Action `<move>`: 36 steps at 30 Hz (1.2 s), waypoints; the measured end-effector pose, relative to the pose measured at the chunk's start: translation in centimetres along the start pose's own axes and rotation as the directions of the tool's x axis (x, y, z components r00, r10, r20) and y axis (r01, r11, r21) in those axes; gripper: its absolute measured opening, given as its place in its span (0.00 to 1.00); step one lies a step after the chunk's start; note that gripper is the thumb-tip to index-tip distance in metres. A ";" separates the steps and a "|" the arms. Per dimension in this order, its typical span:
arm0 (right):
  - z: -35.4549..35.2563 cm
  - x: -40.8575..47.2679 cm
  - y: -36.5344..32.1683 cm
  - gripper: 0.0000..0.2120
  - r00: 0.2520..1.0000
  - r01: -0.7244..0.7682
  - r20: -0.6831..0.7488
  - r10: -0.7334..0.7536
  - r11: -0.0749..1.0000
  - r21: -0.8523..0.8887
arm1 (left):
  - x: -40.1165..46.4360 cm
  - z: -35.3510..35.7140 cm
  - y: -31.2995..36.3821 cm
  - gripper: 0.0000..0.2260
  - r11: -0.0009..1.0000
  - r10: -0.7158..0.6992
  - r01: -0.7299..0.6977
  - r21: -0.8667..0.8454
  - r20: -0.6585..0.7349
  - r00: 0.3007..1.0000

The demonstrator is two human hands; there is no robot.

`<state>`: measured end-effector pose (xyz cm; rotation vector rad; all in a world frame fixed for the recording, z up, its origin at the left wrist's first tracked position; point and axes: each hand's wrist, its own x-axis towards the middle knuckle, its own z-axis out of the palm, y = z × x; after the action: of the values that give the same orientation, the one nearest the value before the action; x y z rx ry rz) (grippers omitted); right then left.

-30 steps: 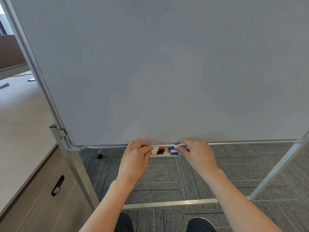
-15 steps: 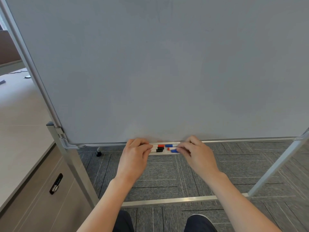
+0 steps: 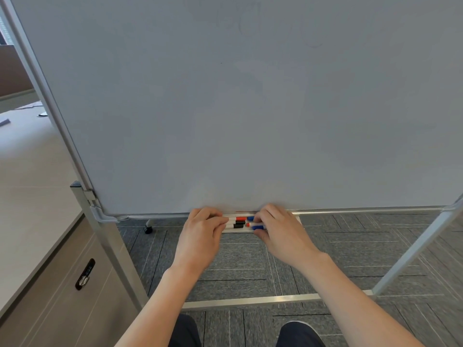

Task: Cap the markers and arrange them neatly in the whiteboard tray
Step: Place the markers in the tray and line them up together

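Several capped markers lie side by side in the whiteboard tray (image 3: 236, 231) under the board's lower edge. Between my hands I see a red cap (image 3: 241, 218), two black caps (image 3: 239, 224) and a blue cap (image 3: 250, 218). My left hand (image 3: 203, 234) curls over the white barrels at the left end of the row. My right hand (image 3: 280, 231) covers the right end, its thumb and fingers pinching a blue-capped marker (image 3: 258, 227) at the tray's front. Both hands hide the rest of the barrels.
The whiteboard (image 3: 250, 108) fills the view on a metal stand, with legs at left (image 3: 110, 246) and right (image 3: 411, 251) and a floor crossbar (image 3: 250, 300). A beige cabinet (image 3: 37, 246) stands at left. My shoes show at the bottom over grey carpet.
My right hand brought the blue-capped marker down from just above the tray into the row. My left hand stayed on the left ends of the markers.
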<state>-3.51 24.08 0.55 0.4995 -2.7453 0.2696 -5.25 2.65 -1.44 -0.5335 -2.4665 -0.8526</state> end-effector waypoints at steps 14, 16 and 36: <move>-0.5 0.4 -0.5 0.06 0.998 -0.004 0.064 0.004 1.000 0.002 | 0.0 -0.1 -0.1 0.07 1.000 -0.017 0.017 -0.002 0.014 1.000; -0.4 0.3 -0.5 0.08 0.997 0.024 0.074 -0.022 0.999 -0.023 | 0.1 -0.1 -0.1 0.07 1.000 -0.017 0.017 -0.002 0.017 1.000; 0.8 -0.4 0.0 0.08 0.989 0.136 -0.023 -0.143 0.973 -0.188 | 0.0 -0.1 0.2 0.07 1.000 -0.023 0.023 0.009 0.020 1.000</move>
<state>-3.43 24.00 -0.35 0.6255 -2.6498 -0.0135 -5.13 2.73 -1.22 -0.5142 -2.4985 -0.8489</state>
